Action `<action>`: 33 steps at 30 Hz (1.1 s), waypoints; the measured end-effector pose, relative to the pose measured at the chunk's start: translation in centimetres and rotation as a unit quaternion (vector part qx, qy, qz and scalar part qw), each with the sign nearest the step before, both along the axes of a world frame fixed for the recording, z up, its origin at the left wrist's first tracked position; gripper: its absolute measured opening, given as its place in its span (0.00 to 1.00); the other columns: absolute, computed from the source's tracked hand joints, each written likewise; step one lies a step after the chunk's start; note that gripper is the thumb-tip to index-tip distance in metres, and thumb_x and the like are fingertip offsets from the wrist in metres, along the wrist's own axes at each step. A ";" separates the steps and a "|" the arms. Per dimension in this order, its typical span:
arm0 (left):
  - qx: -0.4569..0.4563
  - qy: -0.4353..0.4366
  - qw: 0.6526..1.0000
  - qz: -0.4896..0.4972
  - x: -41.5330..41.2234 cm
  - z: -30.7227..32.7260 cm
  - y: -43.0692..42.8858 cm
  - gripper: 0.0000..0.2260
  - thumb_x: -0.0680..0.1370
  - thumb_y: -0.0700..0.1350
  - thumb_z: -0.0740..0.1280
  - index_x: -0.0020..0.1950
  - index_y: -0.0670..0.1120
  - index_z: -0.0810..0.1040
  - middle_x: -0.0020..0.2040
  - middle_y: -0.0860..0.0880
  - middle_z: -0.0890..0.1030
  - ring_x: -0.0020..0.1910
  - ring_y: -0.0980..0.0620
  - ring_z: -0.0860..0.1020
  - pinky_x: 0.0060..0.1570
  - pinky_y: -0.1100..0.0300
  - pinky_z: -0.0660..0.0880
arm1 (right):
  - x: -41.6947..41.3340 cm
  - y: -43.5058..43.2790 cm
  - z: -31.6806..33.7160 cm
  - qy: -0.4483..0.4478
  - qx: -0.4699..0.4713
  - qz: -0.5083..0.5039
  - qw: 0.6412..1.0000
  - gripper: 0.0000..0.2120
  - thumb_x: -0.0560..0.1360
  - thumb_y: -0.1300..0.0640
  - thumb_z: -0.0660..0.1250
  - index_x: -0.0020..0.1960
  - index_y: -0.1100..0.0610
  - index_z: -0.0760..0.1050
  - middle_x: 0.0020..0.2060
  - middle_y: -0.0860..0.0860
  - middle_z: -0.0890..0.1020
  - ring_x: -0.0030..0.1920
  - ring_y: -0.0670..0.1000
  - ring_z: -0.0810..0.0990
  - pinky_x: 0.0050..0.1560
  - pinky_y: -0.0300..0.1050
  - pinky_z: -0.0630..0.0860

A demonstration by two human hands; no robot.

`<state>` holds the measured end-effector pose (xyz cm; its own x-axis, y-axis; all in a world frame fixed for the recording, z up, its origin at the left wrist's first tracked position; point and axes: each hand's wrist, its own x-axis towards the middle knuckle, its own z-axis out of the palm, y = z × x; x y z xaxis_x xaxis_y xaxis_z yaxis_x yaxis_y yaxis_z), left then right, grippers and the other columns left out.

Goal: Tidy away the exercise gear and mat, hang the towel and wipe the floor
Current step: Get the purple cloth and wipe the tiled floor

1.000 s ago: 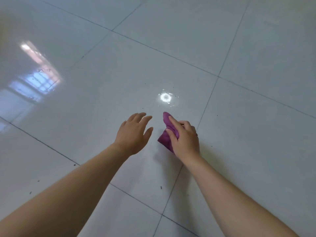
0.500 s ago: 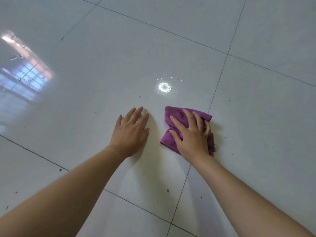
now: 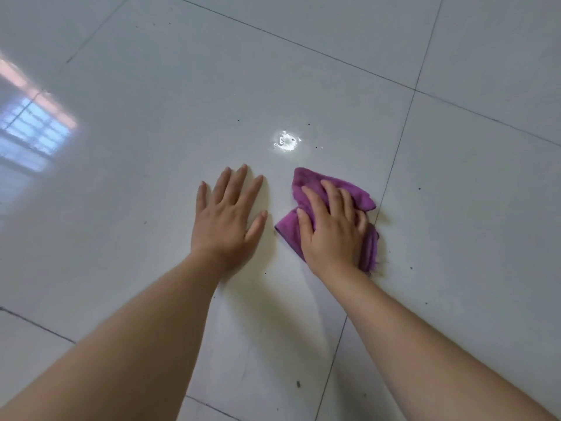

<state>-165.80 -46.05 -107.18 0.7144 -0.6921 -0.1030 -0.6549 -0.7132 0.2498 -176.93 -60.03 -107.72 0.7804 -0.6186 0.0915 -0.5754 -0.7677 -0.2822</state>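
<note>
A crumpled purple cloth [image 3: 303, 183] lies flat on the glossy white tiled floor [image 3: 470, 223]. My right hand [image 3: 332, 229] presses down on top of the cloth, fingers spread over it. My left hand [image 3: 226, 217] rests palm-down on the bare tile just left of the cloth, fingers apart, holding nothing. A small wet patch with a bright light reflection [image 3: 287, 142] shines on the tile just beyond the cloth.
Dark grout lines cross the floor; one [image 3: 394, 165] runs under the cloth's right side. Small dark specks of dirt [image 3: 298, 383] are scattered on the tiles. A window reflection [image 3: 33, 129] shows at the left.
My right hand went from holding the cloth bunched above the floor to pressing it spread flat on the tile. My left hand came down flat on the floor.
</note>
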 end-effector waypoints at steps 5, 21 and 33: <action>0.007 0.012 1.000 0.005 0.2 0.4 -0.1 0.27 0.77 0.61 0.45 0.76 0.58 0.49 0.77 0.54 0.47 0.76 0.52 0.43 0.73 0.48 0.39 | -2.2 -1.1 -0.5 -0.021 -0.021 0.014 0.999 0.19 0.77 0.43 0.55 0.63 0.46 0.73 0.66 0.50 0.74 0.65 0.55 0.71 0.60 0.53 0.62; 0.017 0.003 1.000 0.009 0.5 0.1 -0.3 0.27 0.76 0.61 0.46 0.76 0.58 0.52 0.77 0.53 0.50 0.76 0.51 0.46 0.73 0.47 0.41 | 3.9 -5.3 -0.6 -0.018 -0.011 0.024 0.999 0.19 0.77 0.43 0.55 0.64 0.46 0.72 0.66 0.50 0.72 0.66 0.55 0.68 0.60 0.54 0.61; -0.067 0.054 0.996 -0.006 1.1 0.8 0.2 0.30 0.73 0.63 0.48 0.74 0.57 0.57 0.77 0.52 0.55 0.75 0.51 0.50 0.72 0.47 0.43 | 1.9 -3.0 -0.4 -0.003 -0.017 0.028 0.999 0.20 0.77 0.43 0.53 0.65 0.46 0.71 0.68 0.49 0.71 0.67 0.54 0.68 0.61 0.54 0.61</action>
<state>-164.73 -45.90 -106.39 0.6953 -0.7136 -0.0854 -0.6274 -0.6606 0.4124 -175.08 -63.08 -108.13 0.8131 -0.5702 0.1169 -0.5296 -0.8081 -0.2579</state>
